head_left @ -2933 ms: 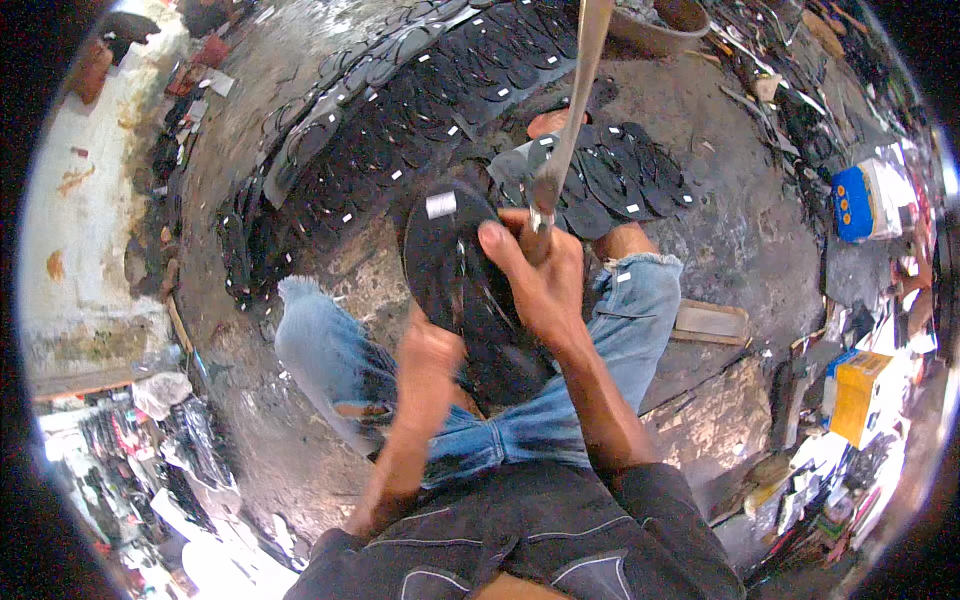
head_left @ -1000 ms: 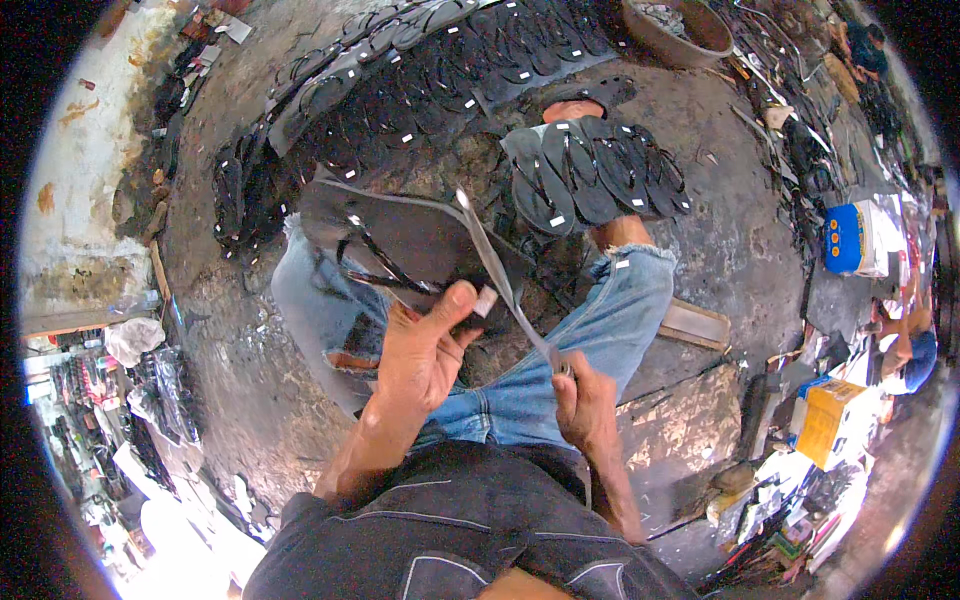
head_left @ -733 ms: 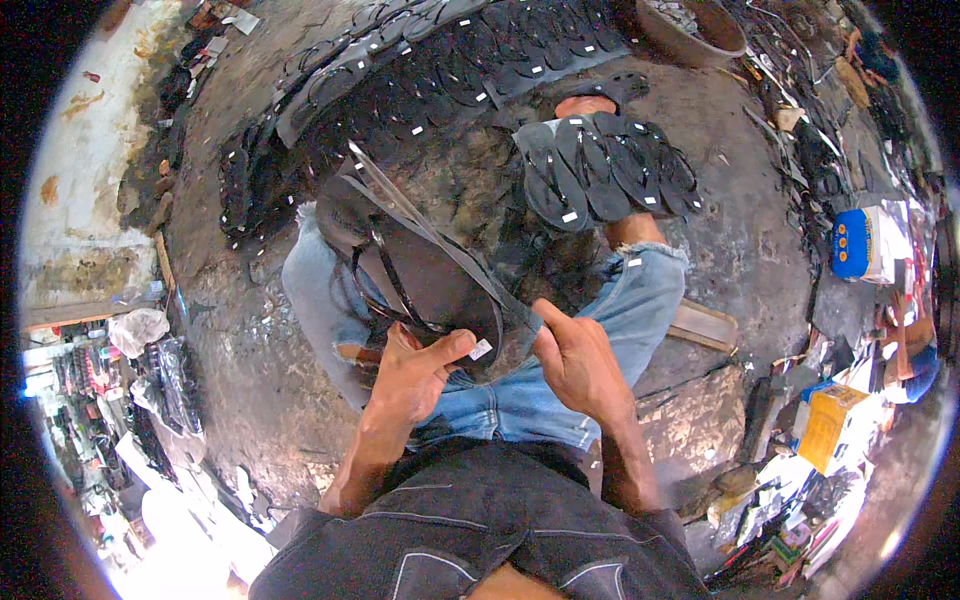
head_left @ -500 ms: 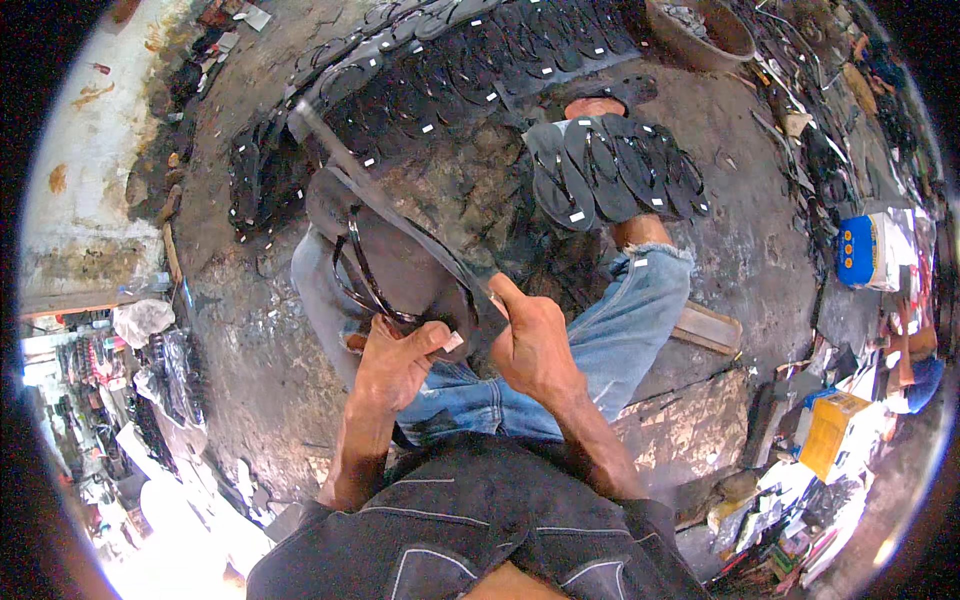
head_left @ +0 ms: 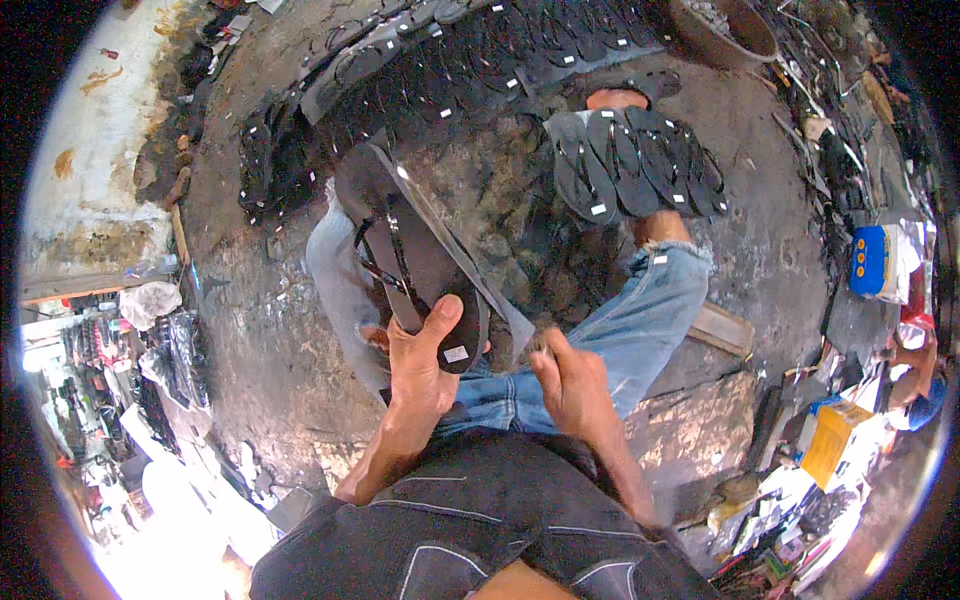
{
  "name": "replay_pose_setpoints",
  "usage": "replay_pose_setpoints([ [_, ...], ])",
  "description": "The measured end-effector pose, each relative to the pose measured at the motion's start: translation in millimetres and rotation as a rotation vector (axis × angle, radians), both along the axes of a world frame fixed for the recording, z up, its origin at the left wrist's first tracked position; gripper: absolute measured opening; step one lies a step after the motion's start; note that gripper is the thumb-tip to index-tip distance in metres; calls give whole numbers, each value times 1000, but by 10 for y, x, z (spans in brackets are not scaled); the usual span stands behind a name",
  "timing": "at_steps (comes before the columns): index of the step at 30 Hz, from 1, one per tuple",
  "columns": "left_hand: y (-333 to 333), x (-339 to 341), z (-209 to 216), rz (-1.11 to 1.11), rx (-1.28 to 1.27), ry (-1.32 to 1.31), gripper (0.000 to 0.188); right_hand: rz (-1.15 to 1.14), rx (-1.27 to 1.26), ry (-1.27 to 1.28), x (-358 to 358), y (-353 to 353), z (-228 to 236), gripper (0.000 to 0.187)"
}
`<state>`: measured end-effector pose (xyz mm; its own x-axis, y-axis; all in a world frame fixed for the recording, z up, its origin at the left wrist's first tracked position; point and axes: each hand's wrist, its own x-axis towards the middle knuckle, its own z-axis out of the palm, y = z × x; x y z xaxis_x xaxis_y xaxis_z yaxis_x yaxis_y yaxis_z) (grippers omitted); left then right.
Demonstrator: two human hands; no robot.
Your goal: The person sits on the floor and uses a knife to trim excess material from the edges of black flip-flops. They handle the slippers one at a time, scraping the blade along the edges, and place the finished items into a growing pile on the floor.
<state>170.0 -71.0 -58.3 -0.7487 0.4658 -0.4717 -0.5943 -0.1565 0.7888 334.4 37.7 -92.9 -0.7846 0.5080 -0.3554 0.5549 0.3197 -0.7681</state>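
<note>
My left hand (head_left: 425, 350) is closed around the heel of a dark flip-flop (head_left: 410, 225), its thumb lying on the footbed. The flip-flop points away from me over my left leg, with shiny black straps. A small white sticker (head_left: 456, 353) lies on its heel, beside my thumb. Along its right side runs a flat dark grey piece (head_left: 455, 245), seen nearly edge-on; whether it is a second sole I cannot tell. My right hand (head_left: 577, 388) is closed in a pinch beside the near end of that piece. What its fingers hold is too small to make out.
Several black flip-flops with white stickers (head_left: 625, 165) lean by my right foot. Rows of more flip-flops (head_left: 470, 75) lie at the far side. A brown basin (head_left: 725, 30) stands far right, a wooden block (head_left: 722, 330) by my right leg, and a yellow box (head_left: 835, 440) at right.
My right hand has drawn back toward me and right, away from the flip-flop. My left thumb has come off the sticker, which now lies flat. The grey piece has swung closer to the flip-flop.
</note>
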Motion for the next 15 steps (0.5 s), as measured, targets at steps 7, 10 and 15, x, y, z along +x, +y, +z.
replay_pose_setpoints([
  [7,-87,-43,-33,-154,-133,17,45,92,-11,216,-520,386,-50,32],
  [10,-144,-81,-49,-77,0,-35,47,129,0,223,-757,414,-45,34],
  [15,-260,-84,-69,-209,-80,-148,61,-69,106,379,-1341,575,-180,35],
])
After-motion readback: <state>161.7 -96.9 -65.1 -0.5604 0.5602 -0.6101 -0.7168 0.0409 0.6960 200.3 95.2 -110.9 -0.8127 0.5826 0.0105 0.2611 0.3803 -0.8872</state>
